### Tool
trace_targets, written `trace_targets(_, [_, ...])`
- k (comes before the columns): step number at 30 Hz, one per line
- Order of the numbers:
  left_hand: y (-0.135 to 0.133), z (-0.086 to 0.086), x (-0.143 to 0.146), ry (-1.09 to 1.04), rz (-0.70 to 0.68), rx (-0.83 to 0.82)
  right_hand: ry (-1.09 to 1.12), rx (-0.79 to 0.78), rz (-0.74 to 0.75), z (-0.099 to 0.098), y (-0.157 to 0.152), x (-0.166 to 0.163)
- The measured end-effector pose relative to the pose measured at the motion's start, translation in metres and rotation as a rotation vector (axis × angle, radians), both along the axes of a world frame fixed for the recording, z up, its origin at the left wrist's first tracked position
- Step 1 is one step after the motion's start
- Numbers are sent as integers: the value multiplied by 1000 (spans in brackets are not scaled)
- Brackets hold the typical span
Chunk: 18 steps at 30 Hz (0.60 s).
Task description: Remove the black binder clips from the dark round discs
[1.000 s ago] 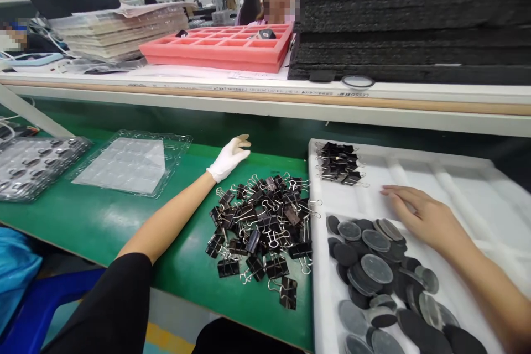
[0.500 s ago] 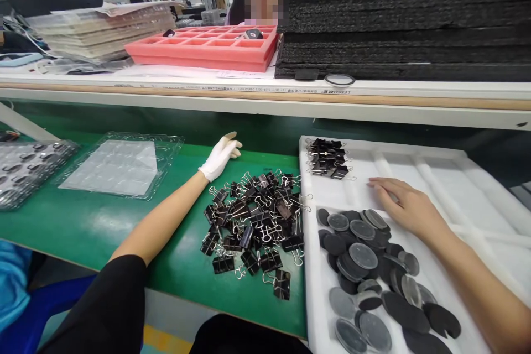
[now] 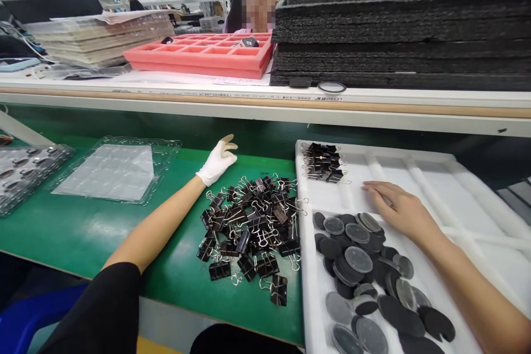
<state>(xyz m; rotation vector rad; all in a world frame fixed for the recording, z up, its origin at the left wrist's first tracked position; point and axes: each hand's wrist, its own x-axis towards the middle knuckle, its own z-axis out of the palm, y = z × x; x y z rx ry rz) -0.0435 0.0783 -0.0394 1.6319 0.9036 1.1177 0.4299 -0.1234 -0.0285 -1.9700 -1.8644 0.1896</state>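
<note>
My left hand [image 3: 218, 160], in a white glove, rests on the green table just behind a heap of black binder clips [image 3: 253, 221]. Its fingers are spread with nothing between them. My right hand [image 3: 396, 207] is bare and lies over the white foam tray [image 3: 342, 194], fingers stretched out and holding nothing. In front of it, one compartment holds many loose dark and clear round discs [image 3: 359, 260]. A small group of binder clips [image 3: 322, 161] sits in the tray's far left corner, left of my right fingertips.
On the left lie a clear plastic tray [image 3: 143, 171] and stacked blister trays [image 3: 31, 174]. Above the table runs a shelf edge [image 3: 249, 109], bearing a pink foam tray [image 3: 194, 61] and a tall stack of black foam sheets [image 3: 398, 38]. A person sits beyond it.
The whole view has shifted slightly. My left fingers have changed pose a little; the right hand stays where it was. Blue cloth at the lower left has gone from view.
</note>
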Motion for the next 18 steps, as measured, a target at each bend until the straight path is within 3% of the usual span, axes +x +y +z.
trace_targets(18, [-2, 3, 2, -30, -22, -68, -2, -7, -21, 0, -1, -1])
